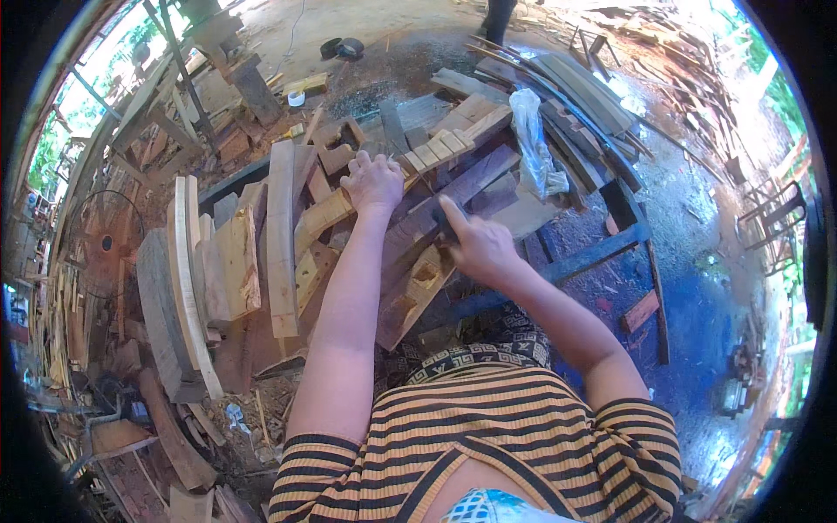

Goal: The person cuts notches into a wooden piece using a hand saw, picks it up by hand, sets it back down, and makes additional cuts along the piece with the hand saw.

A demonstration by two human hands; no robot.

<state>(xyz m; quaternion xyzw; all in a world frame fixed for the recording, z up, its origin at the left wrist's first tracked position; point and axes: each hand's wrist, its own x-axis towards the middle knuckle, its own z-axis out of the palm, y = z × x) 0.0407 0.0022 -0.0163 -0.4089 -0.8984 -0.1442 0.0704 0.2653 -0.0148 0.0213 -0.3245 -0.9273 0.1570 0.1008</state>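
Note:
A pale, curved wooden piece (440,150) lies across the pile in front of me, with a row of crosswise cuts along its far end. My left hand (373,181) is closed over this piece just left of the cuts, pressing on it. My right hand (481,248) is closed around the dark handle of a thin-bladed saw, its index finger stretched along the handle. The narrow blade (425,185) slants up from the right hand to the near edge of the cut piece. Most of the handle is hidden by my fingers.
Curved boards (283,240) stand stacked on the left. A clear plastic bag (530,144) lies right of the cut piece. A blue metal frame (558,266) runs to the right, beside long planks (580,91). A roll of tape (296,98) sits beyond, and someone's leg (498,19) shows at the top.

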